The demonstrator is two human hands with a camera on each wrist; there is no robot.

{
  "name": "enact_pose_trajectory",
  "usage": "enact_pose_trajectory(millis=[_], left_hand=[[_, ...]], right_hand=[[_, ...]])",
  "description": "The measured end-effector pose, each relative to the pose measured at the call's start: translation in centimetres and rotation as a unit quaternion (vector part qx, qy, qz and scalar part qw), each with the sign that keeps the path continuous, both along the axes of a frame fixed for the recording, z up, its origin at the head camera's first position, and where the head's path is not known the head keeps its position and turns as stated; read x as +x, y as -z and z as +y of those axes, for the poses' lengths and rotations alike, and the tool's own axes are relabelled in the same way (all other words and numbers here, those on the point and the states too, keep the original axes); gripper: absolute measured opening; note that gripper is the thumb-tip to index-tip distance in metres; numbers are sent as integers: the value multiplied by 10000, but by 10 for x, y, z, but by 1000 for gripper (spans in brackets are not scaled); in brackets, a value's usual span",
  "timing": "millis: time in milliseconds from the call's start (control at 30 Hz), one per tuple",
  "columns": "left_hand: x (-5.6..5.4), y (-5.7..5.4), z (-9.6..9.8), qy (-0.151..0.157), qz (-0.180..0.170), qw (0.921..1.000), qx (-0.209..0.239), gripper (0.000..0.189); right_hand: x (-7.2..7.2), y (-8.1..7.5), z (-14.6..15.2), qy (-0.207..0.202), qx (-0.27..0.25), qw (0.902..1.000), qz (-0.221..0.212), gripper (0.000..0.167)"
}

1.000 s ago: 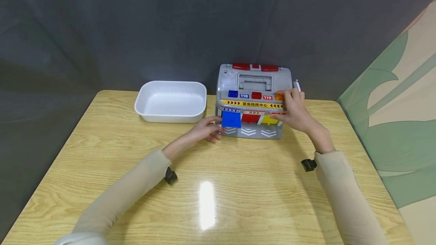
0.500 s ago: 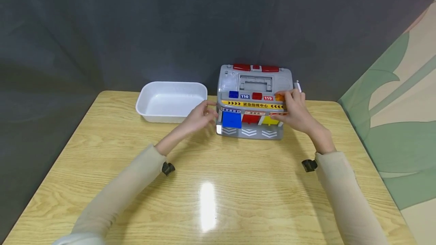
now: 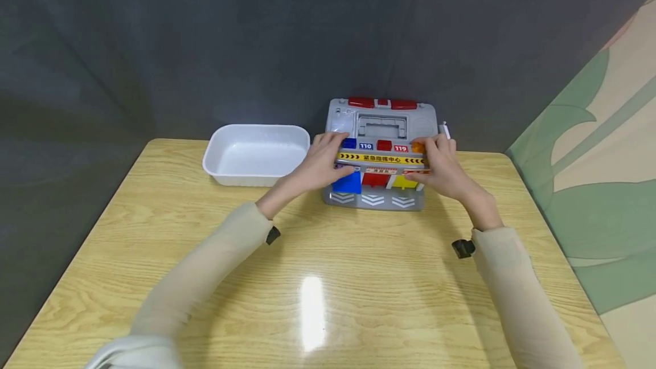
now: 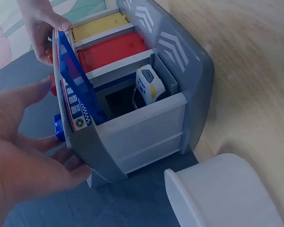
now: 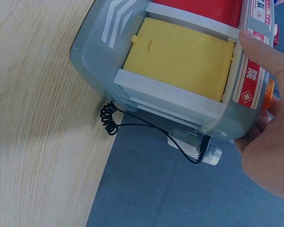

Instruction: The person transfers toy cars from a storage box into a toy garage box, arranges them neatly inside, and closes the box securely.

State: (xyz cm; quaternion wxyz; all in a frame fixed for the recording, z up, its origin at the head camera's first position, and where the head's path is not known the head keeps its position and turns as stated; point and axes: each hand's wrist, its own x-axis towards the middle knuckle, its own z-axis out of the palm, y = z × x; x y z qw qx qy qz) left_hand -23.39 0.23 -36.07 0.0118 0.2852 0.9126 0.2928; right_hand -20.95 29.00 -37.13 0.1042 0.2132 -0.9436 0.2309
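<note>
A grey toy rescue station (image 3: 373, 198) stands at the back of the table, with blue, red and yellow garage doors. My left hand (image 3: 319, 165) grips its left roof corner by the blue light, fingers on top and thumb at the front. On the opposite corner my right hand (image 3: 447, 171) holds the roof, thumb against the front strip and fingers by the orange light (image 5: 269, 93). The blue door (image 4: 80, 78) is swung outward, and a white toy car (image 4: 149, 85) shows in that bay. The red door (image 4: 112, 51) and yellow door (image 5: 180, 56) are closed.
A white plastic tub (image 3: 256, 180) stands just left of the station. A coiled black cord (image 5: 109, 118) runs to a small white piece (image 5: 194, 147) on the station's right side. Dark cloth (image 3: 256, 39) hangs behind the wooden table (image 3: 230, 306).
My left hand has come away from the area by the blue door, moved back beside the station, then up onto the roof's left corner. My right hand has stayed in place.
</note>
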Motion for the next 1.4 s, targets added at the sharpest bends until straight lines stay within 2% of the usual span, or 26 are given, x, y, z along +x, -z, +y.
enact_pose_trajectory(millis=[167,367,500,700,800,1067,1233,1400], left_hand=[[-7,-2,7,188,258,9973,-660,82],[-12,-8,12,426,587,9872,-1418,87],[-14,-8,16,409,770,9802,-1778,88],[-12,-5,24,221,1027,9710,-2149,89],[-9,-1,28,98,1238,9628,-2400,89],[-5,9,40,-87,1937,9342,-2995,88],[-6,14,41,-200,2244,9234,-3109,88],[-8,20,42,-229,2587,9139,-3119,79]], right_hand=[[-1,0,0,-58,21,10000,4,72],[-4,-1,2,-70,103,9999,-47,71],[-4,-3,3,-83,129,9998,-122,70],[-4,-7,3,-5,182,9992,-347,68],[-5,-8,3,-6,263,9988,-409,67],[-5,-16,2,131,682,9944,-792,61],[-4,-21,-2,138,931,9913,-921,61],[-3,-24,-5,156,1045,9900,-936,62]])
